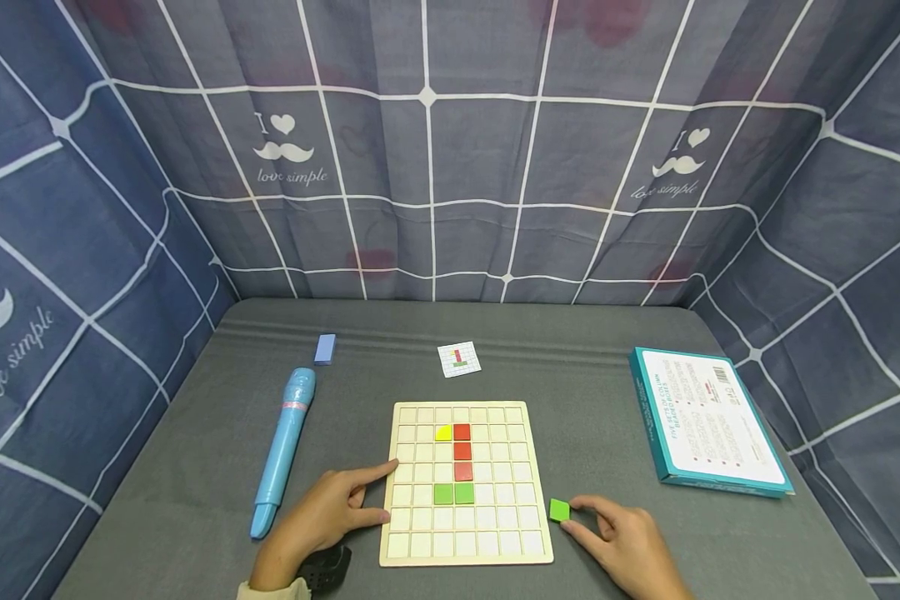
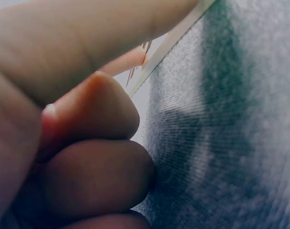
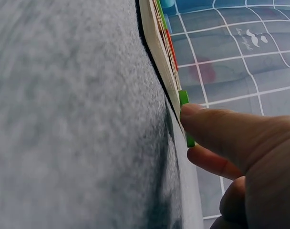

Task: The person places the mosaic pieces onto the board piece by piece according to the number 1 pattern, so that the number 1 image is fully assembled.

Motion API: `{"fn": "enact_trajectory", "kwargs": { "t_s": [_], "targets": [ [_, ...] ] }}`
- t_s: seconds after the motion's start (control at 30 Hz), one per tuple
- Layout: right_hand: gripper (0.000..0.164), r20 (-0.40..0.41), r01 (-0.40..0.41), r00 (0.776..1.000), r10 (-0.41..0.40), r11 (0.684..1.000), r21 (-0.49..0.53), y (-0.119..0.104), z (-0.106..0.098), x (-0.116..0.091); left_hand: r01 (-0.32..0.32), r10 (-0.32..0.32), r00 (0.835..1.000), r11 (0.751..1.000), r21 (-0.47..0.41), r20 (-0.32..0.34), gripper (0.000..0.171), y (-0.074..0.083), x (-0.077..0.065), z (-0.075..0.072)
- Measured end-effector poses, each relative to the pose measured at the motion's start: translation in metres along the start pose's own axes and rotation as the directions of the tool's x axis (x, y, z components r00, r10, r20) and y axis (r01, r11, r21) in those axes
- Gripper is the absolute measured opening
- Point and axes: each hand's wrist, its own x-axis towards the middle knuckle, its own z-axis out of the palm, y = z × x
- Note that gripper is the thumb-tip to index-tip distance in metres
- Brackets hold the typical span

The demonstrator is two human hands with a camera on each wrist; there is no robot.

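Note:
A wooden grid board [image 1: 504, 521] lies on the table. In its cells are a yellow piece [image 1: 444, 432], a column of red tiles [image 1: 462, 451] and two green tiles [image 1: 443, 493] side by side below. My left hand [image 1: 326, 508] touches the board's left edge with extended index finger and thumb; its other fingers are curled under in the left wrist view. Just off the board's right edge, my right hand [image 1: 626, 542] pinches a green square tile [image 1: 559, 510] between thumb and fingers. The right wrist view shows that tile [image 3: 184, 98] edge-on.
Behind the board lies a small white card [image 1: 459, 359] with a coloured grid pattern. A blue microphone-shaped object [image 1: 285, 454] and a small blue rectangular piece [image 1: 325, 349] are at the left. A teal and white box [image 1: 712, 421] lies at the right. Patterned curtains [image 1: 465, 150] enclose the table.

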Motion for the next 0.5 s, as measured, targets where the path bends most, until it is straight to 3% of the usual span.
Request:
{"fn": "enact_trajectory", "kwargs": {
  "t_s": [0.13, 0.37, 0.5],
  "targets": [
    [0.022, 0.005, 0.014, 1.0, -0.014, 1.0, 0.01, -0.004, 0.003, 0.002, -0.003, 0.003, 1.0, 1.0, -0.005, 0.005, 0.067, 0.0, 0.0, 0.0],
    [0.025, -0.025, 0.129, 0.991, -0.128, 0.991, 0.027, -0.008, 0.009, 0.006, 0.001, -0.001, 1.0, 1.0, -0.019, 0.004, 0.068, -0.001, 0.0, 0.0],
    [0.024, -0.012, 0.132, 0.991, -0.132, 0.99, 0.039, -0.011, 0.013, 0.008, 0.001, -0.001, 1.0, 1.0, -0.017, 0.008, 0.068, -0.001, 0.001, 0.0]
  ]
}}
